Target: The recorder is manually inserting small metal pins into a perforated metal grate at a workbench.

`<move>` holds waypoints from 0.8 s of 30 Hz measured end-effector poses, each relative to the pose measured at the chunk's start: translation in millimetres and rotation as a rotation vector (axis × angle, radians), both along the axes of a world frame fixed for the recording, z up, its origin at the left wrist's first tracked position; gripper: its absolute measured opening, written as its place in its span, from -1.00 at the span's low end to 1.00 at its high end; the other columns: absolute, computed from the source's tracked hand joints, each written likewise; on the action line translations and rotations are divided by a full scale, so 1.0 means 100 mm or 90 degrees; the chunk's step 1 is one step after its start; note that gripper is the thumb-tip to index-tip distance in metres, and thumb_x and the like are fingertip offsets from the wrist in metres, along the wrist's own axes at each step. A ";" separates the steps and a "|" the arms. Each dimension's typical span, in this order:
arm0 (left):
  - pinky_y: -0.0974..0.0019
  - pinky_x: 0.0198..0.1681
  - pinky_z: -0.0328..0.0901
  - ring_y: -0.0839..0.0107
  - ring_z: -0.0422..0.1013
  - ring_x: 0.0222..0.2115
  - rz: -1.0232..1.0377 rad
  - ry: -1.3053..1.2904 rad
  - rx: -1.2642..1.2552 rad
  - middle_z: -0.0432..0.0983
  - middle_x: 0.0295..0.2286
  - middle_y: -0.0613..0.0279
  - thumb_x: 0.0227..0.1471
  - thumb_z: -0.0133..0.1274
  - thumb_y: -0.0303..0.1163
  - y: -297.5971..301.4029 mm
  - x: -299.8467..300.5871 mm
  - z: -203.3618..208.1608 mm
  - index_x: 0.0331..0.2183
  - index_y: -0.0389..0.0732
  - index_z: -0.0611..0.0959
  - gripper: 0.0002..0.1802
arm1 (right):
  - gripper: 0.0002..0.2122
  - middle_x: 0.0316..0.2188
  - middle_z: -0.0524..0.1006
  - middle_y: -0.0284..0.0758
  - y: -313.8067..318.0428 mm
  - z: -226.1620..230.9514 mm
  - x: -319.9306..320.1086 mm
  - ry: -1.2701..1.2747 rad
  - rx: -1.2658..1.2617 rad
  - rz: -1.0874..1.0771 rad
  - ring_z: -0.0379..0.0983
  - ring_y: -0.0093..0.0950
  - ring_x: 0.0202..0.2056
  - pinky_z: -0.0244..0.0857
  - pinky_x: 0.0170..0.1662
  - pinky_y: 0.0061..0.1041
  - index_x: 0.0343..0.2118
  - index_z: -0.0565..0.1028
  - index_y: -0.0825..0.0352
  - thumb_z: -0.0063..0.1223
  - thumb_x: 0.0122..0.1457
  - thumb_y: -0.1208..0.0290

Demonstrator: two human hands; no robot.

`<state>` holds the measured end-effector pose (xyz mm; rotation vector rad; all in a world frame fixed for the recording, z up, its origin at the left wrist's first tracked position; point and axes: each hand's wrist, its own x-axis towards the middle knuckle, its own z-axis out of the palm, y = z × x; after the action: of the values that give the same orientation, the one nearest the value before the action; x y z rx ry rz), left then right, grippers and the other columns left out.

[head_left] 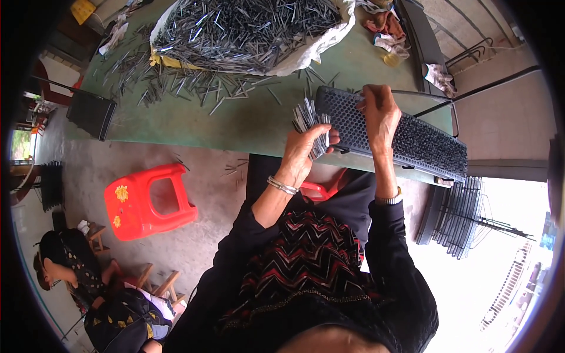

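Note:
My left hand (306, 142) is closed round a bundle of thin grey metal strips (306, 117), their ends sticking up past the thumb. It is at the left end of a long dark perforated board (342, 113) lying slantwise along the table's near edge. Over the board's holes my right hand (381, 115) is held with the fingertips pinched together; whatever they hold is too small or hidden to make out. Toward the right end, the holes are densely filled with dark pieces (432, 147), while the left part shows bare holes.
A white sack (329, 44) heaped with metal strips (247, 29) lies on the green table (176, 120), with loose strips around it. Gloves (440, 79) lie at the right. A red plastic stool (132, 200) stands on the floor; people (70, 259) sit at lower left. Wire racks (462, 217) stand right.

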<state>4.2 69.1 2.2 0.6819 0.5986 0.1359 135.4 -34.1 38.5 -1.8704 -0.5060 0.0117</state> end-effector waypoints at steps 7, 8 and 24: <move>0.41 -0.58 0.32 0.41 0.52 -0.53 0.015 0.001 -0.006 0.58 -0.52 0.14 -0.12 0.18 -0.41 -0.02 0.03 -0.02 -0.39 -0.28 0.60 -0.81 | -0.92 -0.59 0.51 -0.32 0.14 -0.41 0.22 -0.124 -0.074 -0.043 0.40 -0.62 -0.63 0.26 -0.52 -0.60 -0.39 0.48 0.36 0.07 0.10 0.48; 0.41 -0.58 0.32 0.41 0.52 -0.53 0.015 0.001 -0.006 0.58 -0.52 0.14 -0.12 0.18 -0.41 -0.01 0.03 -0.02 -0.39 -0.28 0.60 -0.81 | -0.94 -0.58 0.51 -0.27 0.16 -0.46 0.22 -0.173 -0.093 -0.040 0.43 -0.45 -0.60 0.28 -0.49 -0.50 -0.42 0.47 0.35 0.08 0.09 0.48; 0.40 -0.58 0.32 0.34 0.55 -0.48 -0.004 0.000 0.007 0.59 -0.48 0.12 -0.07 0.15 -0.40 -0.04 0.06 -0.04 -0.36 -0.30 0.60 -0.80 | -0.89 -0.58 0.50 -0.31 -0.12 0.00 -0.17 0.246 -0.072 0.254 0.41 -0.59 -0.53 0.29 -0.43 -0.59 -0.38 0.48 0.44 0.06 0.08 0.49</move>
<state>10.0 65.1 -1.6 0.6941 0.5961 0.1339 118.8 -46.6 38.4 -1.7892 -0.6059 0.6659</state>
